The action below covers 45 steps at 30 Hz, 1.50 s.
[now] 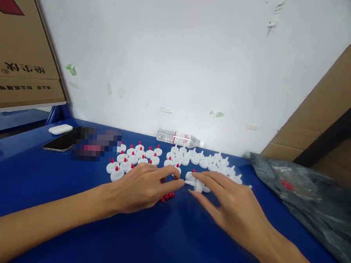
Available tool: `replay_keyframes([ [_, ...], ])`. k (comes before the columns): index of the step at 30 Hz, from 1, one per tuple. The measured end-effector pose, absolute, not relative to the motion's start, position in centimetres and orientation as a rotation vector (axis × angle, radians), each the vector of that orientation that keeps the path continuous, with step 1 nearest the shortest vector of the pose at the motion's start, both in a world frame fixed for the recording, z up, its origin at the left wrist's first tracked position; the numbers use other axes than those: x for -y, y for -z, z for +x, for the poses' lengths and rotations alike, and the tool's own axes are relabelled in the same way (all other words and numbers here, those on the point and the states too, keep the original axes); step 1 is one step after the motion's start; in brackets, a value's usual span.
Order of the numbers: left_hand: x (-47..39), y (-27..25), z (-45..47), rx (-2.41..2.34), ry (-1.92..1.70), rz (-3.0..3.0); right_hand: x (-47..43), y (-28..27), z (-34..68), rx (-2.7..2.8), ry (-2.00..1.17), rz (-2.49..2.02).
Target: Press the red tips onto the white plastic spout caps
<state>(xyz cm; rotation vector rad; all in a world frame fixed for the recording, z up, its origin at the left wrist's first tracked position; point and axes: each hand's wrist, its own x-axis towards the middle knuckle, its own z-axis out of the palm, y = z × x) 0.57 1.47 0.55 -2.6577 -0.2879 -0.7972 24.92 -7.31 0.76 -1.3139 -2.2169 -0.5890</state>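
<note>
On the blue tabletop [164, 240] against the white wall [179, 61], the right hand [236, 203] grips one white nozzle piece [199, 186] sideways, its tip pointing at the left hand [145, 185], whose fingers curve above loose red caps [169, 196], though I cannot tell whether they pinch anything.

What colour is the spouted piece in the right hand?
The spouted piece in the right hand is white; head view shows it.

White cap [199, 186] in right grip [237, 202]
</note>
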Motion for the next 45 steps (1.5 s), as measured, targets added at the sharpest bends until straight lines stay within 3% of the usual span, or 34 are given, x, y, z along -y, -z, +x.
replay_keyframes([
  [8, -1.0, 0.6, 1.4, 0.369, 1.326, -3.050, 7.4, -0.6, 24.8, 2.241, 0.539, -1.270],
  [15, -0.3, 0.3, 1.6, 0.526, 1.443, -3.065, 7.5, -0.7, 24.7, 2.238, 0.519, -1.221],
  [31, 0.0, 0.4, 1.5, 0.443, 1.080, -2.872, 8.0, -0.6, 24.4, 2.193, 0.577, -0.968],
  [45, 1.3, -0.4, 1.7, 0.493, 0.941, -3.173, 8.1, 0.0, 23.5, 2.115, 0.621, -0.879],
])
